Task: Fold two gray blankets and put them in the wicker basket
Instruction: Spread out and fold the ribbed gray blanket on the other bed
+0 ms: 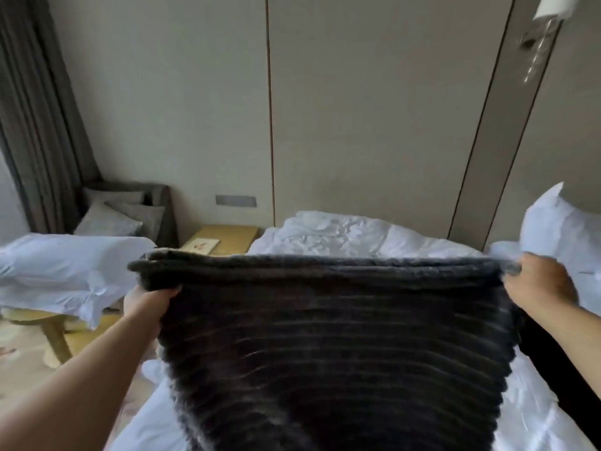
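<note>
Gray ribbed blanket (325,336) held taut above the bed (341,232), long axis of its doubled top edge running 9 to 3 o'clock; left hand (153,297) grips the 9 o'clock corner, right hand (536,281) the 3 o'clock corner, both equally near.

Bed (146,431) under white sheet, crumpled white duvet (341,232) at far end, white pillow (559,222) at right
</note>
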Demonstrator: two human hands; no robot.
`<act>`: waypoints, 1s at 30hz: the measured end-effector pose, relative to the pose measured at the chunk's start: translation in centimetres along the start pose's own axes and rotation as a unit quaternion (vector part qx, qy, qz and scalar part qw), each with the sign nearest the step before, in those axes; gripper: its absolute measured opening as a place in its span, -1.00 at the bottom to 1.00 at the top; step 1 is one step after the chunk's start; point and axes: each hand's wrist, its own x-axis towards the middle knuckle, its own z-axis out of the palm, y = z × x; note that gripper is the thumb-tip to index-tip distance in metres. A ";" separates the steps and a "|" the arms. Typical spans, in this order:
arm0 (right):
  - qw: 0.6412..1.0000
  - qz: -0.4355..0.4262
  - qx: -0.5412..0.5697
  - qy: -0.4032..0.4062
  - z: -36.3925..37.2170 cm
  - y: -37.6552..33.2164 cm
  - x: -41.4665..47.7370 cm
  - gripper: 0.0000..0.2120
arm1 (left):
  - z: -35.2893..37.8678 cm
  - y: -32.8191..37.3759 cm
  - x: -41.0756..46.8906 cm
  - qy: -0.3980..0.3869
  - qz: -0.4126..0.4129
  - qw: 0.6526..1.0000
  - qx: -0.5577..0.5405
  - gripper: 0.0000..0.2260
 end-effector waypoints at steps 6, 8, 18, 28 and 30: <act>0.976 0.156 0.153 -0.013 -0.8 3.7 -4.1 -0.92 | 0.1 -0.5 -5.3 -0.122 -0.035 0.992 0.022 -0.73; 0.922 0.255 0.291 -0.009 -0.9 4.2 -4.1 -0.71 | 0.5 0.5 -7.0 -0.218 -0.076 0.973 -0.027 -0.67; 0.868 0.335 0.363 0.060 -3.1 9.9 -3.1 -0.68 | 1.4 3.2 -7.8 -0.065 0.015 0.997 -0.042 -0.57; 0.916 0.134 0.376 -0.045 -1.5 6.1 -5.4 -0.73 | 8.6 -0.8 -9.7 -0.194 0.038 0.975 0.104 -0.71; 0.905 0.208 0.329 -0.170 1.5 8.5 -8.4 -0.79 | 8.4 -5.6 -9.9 -0.213 0.004 0.925 0.315 -0.70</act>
